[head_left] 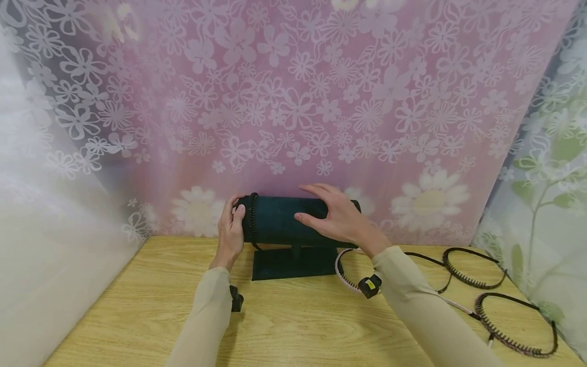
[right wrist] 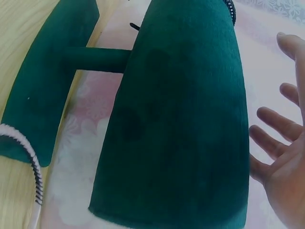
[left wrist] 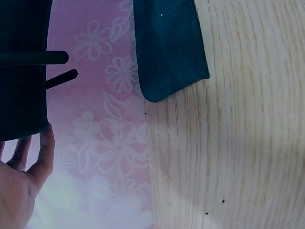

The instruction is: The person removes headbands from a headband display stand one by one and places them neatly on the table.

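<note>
A dark green velvet headband stand [head_left: 282, 221] has a horizontal roll on a short post above a flat base [head_left: 275, 266]. Round the roll near its left end sits a black toothed headband [head_left: 253, 219], its ends showing below the roll in the left wrist view. My left hand [head_left: 231, 232] grips that left end, thumb at the front; from below, its fingers [left wrist: 46, 152] meet the roll's edge. Over the right part of the roll is my right hand [head_left: 341, 219], fingers spread and thumb apart. In the right wrist view this hand [right wrist: 286, 167] holds nothing, its fingertips beside the roll.
Several more headbands lie on the wooden table [head_left: 293, 326] at the right: a pink one [head_left: 338, 270] beside the base, a black one [head_left: 463, 278] farther back, and a brownish one [head_left: 509, 341] in front. A pink flowered curtain [head_left: 293, 127] hangs close behind the stand.
</note>
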